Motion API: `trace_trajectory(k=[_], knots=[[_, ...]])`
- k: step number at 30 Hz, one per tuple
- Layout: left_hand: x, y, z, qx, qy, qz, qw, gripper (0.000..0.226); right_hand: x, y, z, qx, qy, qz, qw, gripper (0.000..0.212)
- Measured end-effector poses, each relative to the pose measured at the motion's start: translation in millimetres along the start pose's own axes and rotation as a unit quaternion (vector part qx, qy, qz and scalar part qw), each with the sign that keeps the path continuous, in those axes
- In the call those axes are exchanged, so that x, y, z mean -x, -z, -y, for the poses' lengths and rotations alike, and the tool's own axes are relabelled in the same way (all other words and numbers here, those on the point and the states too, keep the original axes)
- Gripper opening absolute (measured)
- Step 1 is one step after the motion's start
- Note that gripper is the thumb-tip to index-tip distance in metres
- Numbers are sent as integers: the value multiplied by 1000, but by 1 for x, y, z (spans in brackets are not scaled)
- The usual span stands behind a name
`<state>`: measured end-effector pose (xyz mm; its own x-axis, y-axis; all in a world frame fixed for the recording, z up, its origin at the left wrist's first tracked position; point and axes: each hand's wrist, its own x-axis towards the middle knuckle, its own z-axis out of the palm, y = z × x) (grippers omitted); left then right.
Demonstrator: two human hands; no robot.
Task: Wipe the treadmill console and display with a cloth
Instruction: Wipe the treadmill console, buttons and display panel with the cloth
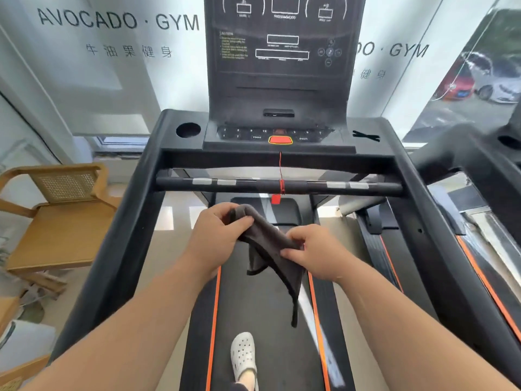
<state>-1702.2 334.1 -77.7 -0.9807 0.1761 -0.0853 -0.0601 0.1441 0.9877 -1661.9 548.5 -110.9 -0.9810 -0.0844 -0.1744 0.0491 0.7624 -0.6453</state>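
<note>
A dark grey cloth (267, 244) is stretched between both hands above the treadmill belt. My left hand (217, 235) grips its upper end and my right hand (315, 252) pinches its lower side, with a loose corner hanging down. The black treadmill console (276, 134) with its buttons and a red stop key lies ahead, beyond the front handlebar (279, 186). Above it rises the dark upright display (282, 46), switched off. Both hands are well short of the console, below the handlebar.
A red safety cord (280, 170) hangs from the stop key and wraps the handlebar. A round cup holder (188, 130) sits left of the console. A wooden chair (56, 215) stands at the left and a second treadmill (479, 207) at the right. My foot in a white clog (244, 356) is on the belt.
</note>
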Motion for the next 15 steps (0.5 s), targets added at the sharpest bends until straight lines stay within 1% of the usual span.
trace_trajectory(k=[2,6,9,11,13,15], knots=[[-44,3,-5,-4,6,3,1000,10,-37,17,-8,48,-25,-30,998,11],[-123,7,-8,-25,31,8,999,6,-100,55,-4,72,-43,-134,987,10],[-170,1,-5,-31,67,3,997,9,-132,75,-1,59,-40,-228,971,14],[-196,-9,-5,-51,77,11,996,12,-153,86,-5,45,-34,-288,956,16],[-221,-24,-7,-93,84,34,992,15,-177,98,-13,22,-34,-337,941,17],[-243,-40,-10,-144,88,75,983,25,-202,113,-21,-10,-57,-362,931,19]])
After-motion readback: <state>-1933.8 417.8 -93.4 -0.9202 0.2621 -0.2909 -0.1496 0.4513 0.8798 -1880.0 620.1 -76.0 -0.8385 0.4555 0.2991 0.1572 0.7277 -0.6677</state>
